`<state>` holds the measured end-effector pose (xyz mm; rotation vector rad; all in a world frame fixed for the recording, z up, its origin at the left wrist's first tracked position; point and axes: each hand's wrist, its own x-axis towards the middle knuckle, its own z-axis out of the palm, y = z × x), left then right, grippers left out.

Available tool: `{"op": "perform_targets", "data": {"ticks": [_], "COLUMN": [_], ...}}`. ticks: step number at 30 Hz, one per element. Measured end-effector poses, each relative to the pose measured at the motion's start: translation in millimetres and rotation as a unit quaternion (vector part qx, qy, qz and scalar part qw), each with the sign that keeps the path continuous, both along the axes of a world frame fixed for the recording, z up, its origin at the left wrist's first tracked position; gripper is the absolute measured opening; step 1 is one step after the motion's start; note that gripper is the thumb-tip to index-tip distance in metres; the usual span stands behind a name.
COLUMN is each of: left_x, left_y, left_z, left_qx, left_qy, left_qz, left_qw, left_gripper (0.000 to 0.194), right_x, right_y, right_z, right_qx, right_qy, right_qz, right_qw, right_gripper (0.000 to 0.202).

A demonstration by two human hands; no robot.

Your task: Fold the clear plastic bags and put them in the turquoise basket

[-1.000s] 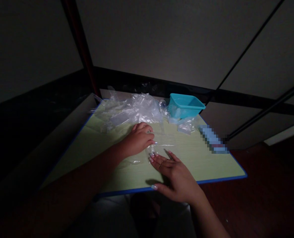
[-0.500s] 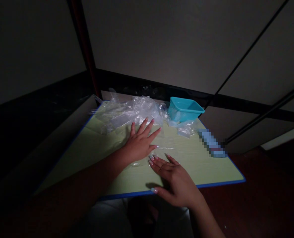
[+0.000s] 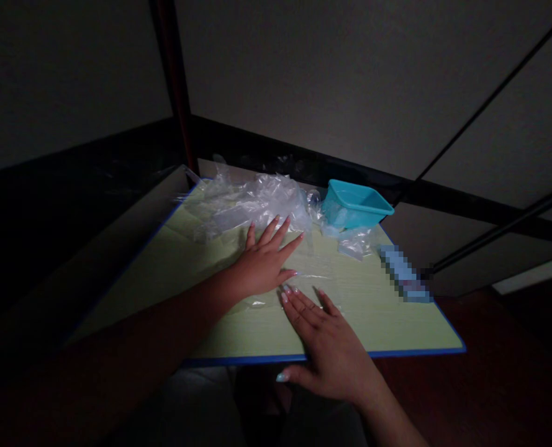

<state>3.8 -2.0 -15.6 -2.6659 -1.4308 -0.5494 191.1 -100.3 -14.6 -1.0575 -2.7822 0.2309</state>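
Observation:
A thin clear plastic bag [image 3: 315, 268] lies flat on the pale green table [image 3: 397, 326], its outline hard to make out. My left hand [image 3: 262, 266] rests on it with fingers spread, fingertips close to a heap of crumpled clear bags [image 3: 276, 202]. Nearer to me, my right hand [image 3: 326, 344] touches the bag's near part with outstretched fingertips; its thumb stands apart, over the table's front edge. Neither hand is closed on anything.
At the back right stands a turquoise basket [image 3: 357, 208], with a small crumpled bag [image 3: 357, 242] in front of it. A blurred-out light blue item [image 3: 406, 273] lies by the right edge. Panels rise behind the table.
The view has shifted slightly. My right hand has slid a little toward me and flattened, its thumb now beyond the front edge. My left hand stays spread in nearly the same place.

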Motion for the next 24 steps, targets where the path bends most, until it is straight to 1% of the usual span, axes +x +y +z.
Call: {"op": "perform_targets", "data": {"ticks": [3,6,8,11,14,17,19,21,24], "left_x": [-2,-3,-4,-9,-16,-24,-27,-29,-29], "left_y": [2,3,5,9,14,19,21,23,25], "left_z": [-3.3,3.0,10.2,19.4,23.5,24.1,23.9,23.8,23.0], "left_qx": [-0.003,0.032,0.056,0.081,0.093,0.094,0.094,0.094,0.096], "left_qy": [0.016,0.0,-0.021,-0.055,-0.077,-0.08,-0.076,-0.07,-0.062], "left_qz": [-0.004,0.008,0.037,0.096,0.14,0.164,0.171,0.176,0.192], "left_qw": [1.0,0.999,0.998,0.991,0.983,0.979,0.978,0.977,0.975], "left_gripper": [0.071,0.07,0.067,0.067,0.067,0.067,0.068,0.069,0.068], "right_x": [0,1,2,3,3,4,7,10,9], "right_y": [0,-2,-4,-5,-5,-4,-2,4,25], "right_z": [-0.7,1.8,3.4,3.5,1.8,3.7,10.6,22.9,44.9], "right_qx": [-0.004,-0.004,0.007,0.016,-0.004,-0.023,-0.034,-0.036,0.002], "right_qy": [-0.007,-0.013,-0.012,-0.011,-0.021,-0.022,-0.012,0.001,0.017], "right_qz": [0.014,0.013,-0.005,-0.025,-0.008,0.018,0.033,0.035,0.024], "right_qw": [1.0,1.0,1.0,1.0,1.0,0.999,0.999,0.999,1.0], "right_gripper": [0.086,0.087,0.088,0.089,0.089,0.088,0.089,0.087,0.081]}}
